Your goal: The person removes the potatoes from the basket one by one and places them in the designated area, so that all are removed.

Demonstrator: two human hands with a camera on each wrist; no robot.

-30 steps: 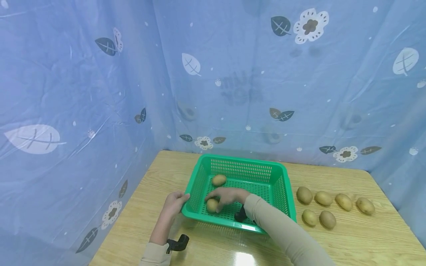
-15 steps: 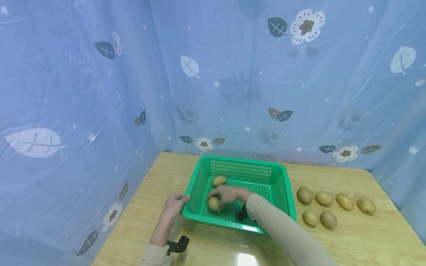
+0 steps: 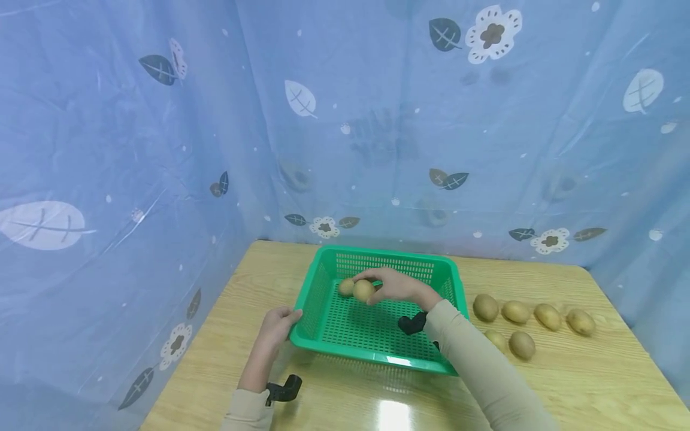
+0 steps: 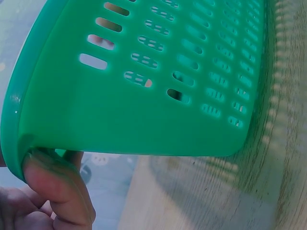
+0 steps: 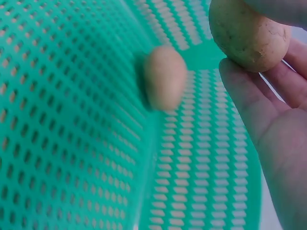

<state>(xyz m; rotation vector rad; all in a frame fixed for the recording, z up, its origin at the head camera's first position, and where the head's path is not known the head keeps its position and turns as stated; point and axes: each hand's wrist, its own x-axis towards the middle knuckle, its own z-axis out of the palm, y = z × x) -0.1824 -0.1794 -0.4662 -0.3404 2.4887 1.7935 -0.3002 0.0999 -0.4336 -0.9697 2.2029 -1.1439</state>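
Note:
My right hand (image 3: 396,285) holds a potato (image 3: 363,291) between thumb and fingers, above the floor of a green plastic basket (image 3: 377,357). In the right wrist view the held potato (image 5: 247,38) is raised off the mesh. A second potato (image 3: 347,287) lies inside the basket toward its back left, seen blurred in the right wrist view (image 5: 165,78). At the basket's front left corner my left hand (image 3: 276,326) grips the rim. In the left wrist view, curled fingers (image 4: 60,189) of that hand reach under the rim's lip.
On the wooden table (image 3: 582,383), right of the basket, lie several potatoes (image 3: 516,312) in two rough rows. One of them (image 3: 496,340) is partly covered by the right sleeve. A blue patterned curtain (image 3: 377,120) hangs behind and to the left.
The right hand has lifted the potato off the basket floor and moved it back and slightly right. The left hand keeps its grip on the rim. The head view has shifted slightly.

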